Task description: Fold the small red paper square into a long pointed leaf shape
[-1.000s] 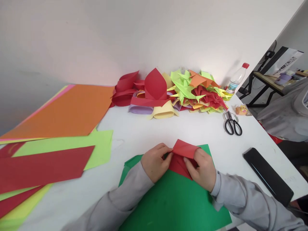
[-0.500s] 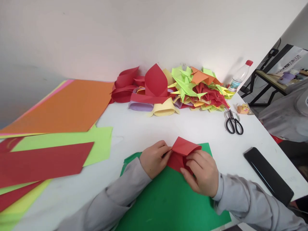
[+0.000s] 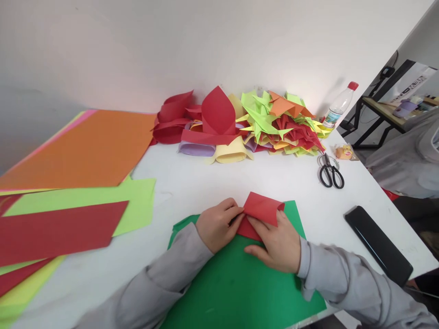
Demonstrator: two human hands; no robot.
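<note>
A folded piece of red paper (image 3: 262, 206) lies on a green sheet (image 3: 247, 292), its upper part curling over as a loose flap. My left hand (image 3: 219, 226) is closed, thumb and forefinger pinching the paper's left edge. At the paper's lower right, my right hand (image 3: 277, 242) is open, fingers stretched out flat on it and partly tucked beneath the flap. The right thumb stands apart over the green sheet. The flap hides some of the right fingertips.
Folded paper pieces (image 3: 270, 121) in several colours pile against the wall, beside a plastic bottle (image 3: 339, 107). Black scissors (image 3: 331, 173), a wrapped snack (image 3: 345, 152) and a black phone-like slab (image 3: 377, 244) lie right. Orange (image 3: 92, 146) and dark red sheets (image 3: 65, 228) lie left. Someone's grey sleeve (image 3: 401, 160) shows right.
My right hand has flattened, its curled fingers now straightened along the paper under the flap. The flap has come down lower. My left hand keeps its pinch. The view has shifted slightly.
</note>
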